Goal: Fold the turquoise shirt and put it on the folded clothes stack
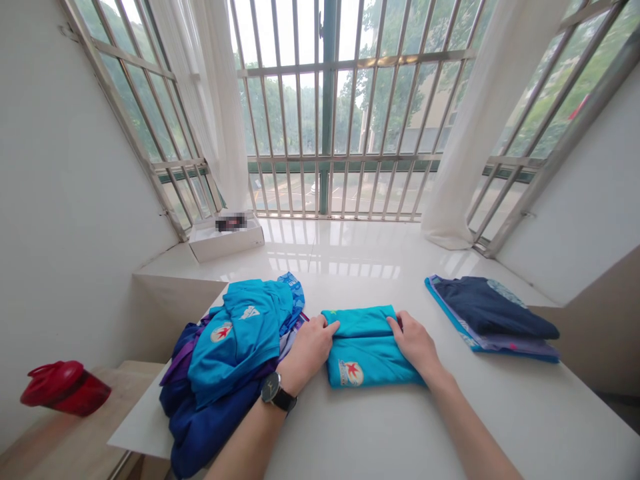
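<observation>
A turquoise T-shirt (367, 357), folded into a compact rectangle with a red star logo near its lower left, lies on the white tabletop (345, 440). My left hand (313, 343), with a black watch on the wrist, grips its left edge, thumb on top. At the opposite edge my right hand (413, 340) pinches the fabric near the upper fold. Left of my left hand is a loose heap of clothes, a crumpled turquoise shirt (245, 333) over dark blue and purple garments (215, 420). To the right sits a stack of folded clothes, topped by a navy shirt (493, 307).
A white open box (227, 243) stands on the window ledge at the back left. On a lower surface at the left lies a red bottle (67, 388). White curtains (480, 127) hang beside the barred window (325, 107).
</observation>
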`<state>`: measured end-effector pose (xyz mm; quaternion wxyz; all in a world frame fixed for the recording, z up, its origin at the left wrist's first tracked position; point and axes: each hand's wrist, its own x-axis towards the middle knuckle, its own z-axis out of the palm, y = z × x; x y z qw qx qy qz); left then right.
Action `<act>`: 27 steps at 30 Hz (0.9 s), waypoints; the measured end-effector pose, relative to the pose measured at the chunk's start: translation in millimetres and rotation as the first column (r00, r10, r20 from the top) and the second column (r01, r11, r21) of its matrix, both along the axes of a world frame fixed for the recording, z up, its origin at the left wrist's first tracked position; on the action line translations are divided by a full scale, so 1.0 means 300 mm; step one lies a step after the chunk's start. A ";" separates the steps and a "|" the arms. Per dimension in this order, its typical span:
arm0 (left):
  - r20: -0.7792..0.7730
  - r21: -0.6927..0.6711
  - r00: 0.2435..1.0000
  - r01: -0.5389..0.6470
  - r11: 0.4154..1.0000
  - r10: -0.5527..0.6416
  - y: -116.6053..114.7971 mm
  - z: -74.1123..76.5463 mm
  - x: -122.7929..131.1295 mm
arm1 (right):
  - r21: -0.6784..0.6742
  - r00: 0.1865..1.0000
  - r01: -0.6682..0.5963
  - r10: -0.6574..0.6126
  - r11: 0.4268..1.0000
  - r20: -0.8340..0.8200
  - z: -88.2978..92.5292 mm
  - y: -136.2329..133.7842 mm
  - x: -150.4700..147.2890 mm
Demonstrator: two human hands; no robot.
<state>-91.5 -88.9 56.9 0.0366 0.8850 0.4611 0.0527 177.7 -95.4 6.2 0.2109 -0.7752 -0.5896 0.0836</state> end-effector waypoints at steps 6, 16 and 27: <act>0.039 0.014 0.999 0.017 1.000 -0.018 0.004 0.014 -0.004 | -0.006 1.000 0.000 0.000 1.000 0.019 0.006 -0.001 -0.001; 0.111 0.044 0.994 0.009 0.999 -0.014 0.010 -0.007 -0.011 | 0.005 0.999 0.002 -0.002 1.000 0.045 0.006 0.000 -0.001; 0.177 -0.041 0.984 0.014 0.999 -0.007 0.013 -0.010 -0.032 | 0.014 0.999 -0.004 0.003 1.000 0.035 0.011 -0.005 -0.005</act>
